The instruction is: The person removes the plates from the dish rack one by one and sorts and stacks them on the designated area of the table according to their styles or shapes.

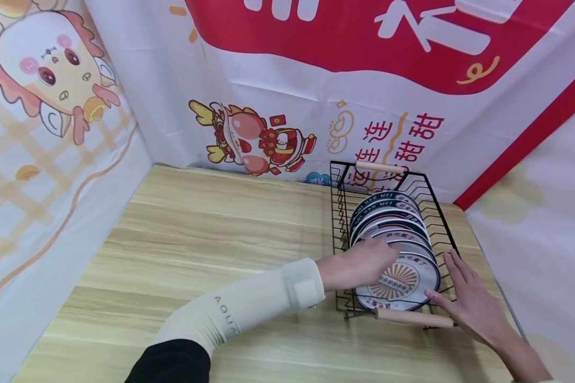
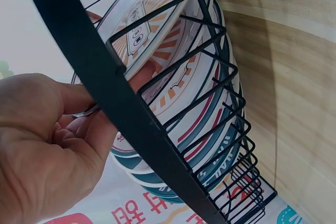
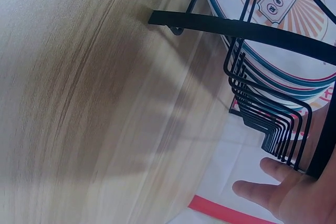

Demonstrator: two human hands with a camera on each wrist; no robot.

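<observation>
A black wire dish rack with wooden handles holds a row of round patterned plates, leaning one behind another. My left hand reaches over the rack's left side and pinches the upper edge of the front plate, which has an orange sunburst. In the left wrist view, a finger of the left hand goes behind this plate, between it and the one behind. My right hand rests on the rack's right front corner with fairly straight fingers along the side and its thumb near the plate's edge.
The rack stands on a wood-grain table, towards its right end. Behind hangs a white and red printed cloth, and more cloth covers the left side. The rack's front wooden handle faces me.
</observation>
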